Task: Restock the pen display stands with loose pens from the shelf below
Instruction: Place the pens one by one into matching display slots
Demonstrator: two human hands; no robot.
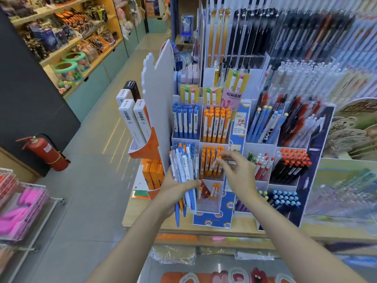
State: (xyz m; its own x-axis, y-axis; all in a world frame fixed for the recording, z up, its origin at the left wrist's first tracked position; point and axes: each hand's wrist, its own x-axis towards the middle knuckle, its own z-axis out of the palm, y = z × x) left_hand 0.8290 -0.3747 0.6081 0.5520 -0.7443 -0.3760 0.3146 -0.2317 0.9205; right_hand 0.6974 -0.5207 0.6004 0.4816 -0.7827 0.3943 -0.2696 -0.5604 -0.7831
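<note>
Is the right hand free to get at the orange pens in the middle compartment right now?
Probably yes. The right hand hovers directly before the orange pens, fingers at their caps, with nothing between. The left hand grips the bundle of blue pens off to the side.

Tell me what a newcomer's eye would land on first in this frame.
Centre frame, the left hand grips a fat bundle of blue and orange pens against the tiered pen display stand, while the right hand reaches at its middle compartment of orange pens. A red fire extinguisher stands on the floor, far left.
</note>
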